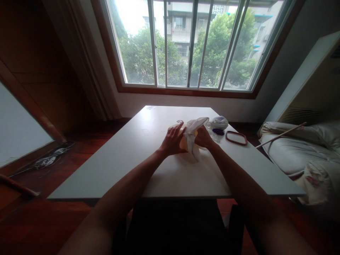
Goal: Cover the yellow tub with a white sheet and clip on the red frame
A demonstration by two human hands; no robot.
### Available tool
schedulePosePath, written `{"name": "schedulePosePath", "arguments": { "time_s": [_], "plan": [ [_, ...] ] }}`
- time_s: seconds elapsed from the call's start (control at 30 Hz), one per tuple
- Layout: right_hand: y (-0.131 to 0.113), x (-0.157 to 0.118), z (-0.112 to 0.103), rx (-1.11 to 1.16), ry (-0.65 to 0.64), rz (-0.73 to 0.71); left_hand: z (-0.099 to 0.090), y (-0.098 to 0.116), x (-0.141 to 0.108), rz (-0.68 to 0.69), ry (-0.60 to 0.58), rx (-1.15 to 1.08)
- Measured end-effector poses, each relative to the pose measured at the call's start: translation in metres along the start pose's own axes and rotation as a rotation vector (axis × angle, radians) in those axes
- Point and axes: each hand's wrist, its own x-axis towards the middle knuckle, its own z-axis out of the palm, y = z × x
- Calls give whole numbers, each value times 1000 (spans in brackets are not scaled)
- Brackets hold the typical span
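Note:
A crumpled white plastic bag [193, 132] stands bunched up between my hands over the white table [127, 159]. My left hand [172, 140] curves around a pale yellow object [183, 143] at the bag's left side, thumb low and fingers above; its kind is not clear. On the other side, my right hand [203, 137] is closed on the bag, its fingertips partly hidden behind the plastic. Just past my left fingers lies a small item with dark curved lines [180, 121], too small to name.
Right of my right hand lie a white plastic bundle [220, 122], a dark purple item [218, 132] and a reddish-brown rounded frame [236, 138]. Beyond the table's right edge is padded bedding [289, 141] with a thin stick [281, 134]. A window [186, 46] is ahead.

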Motion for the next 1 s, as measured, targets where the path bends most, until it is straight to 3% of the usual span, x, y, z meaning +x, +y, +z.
{"name": "schedulePosePath", "arguments": {
  "time_s": [0.13,0.3,0.47,0.6,0.7,0.83,1.0],
  "plan": [
    [-2,1,-6,25,-41,-17,0,1,0,-3,-12,-12],
    [-3,0,-8,-115,-102,-38,0,2,-1,2,-26,-28],
    [2,-1,-5,-115,-38,-67,0,1,0,-44,4,-41],
    [10,-2,-5,-27,103,-54,-2,-3,-1,-171,27,-84],
    [20,-4,-5,60,166,69,-6,-7,-4,-335,83,-203],
    [33,-9,-2,208,73,229,-6,-15,-9,-578,150,-417],
    [31,-12,6,279,0,271,3,-24,-12,-610,180,-680]
  ]
}}
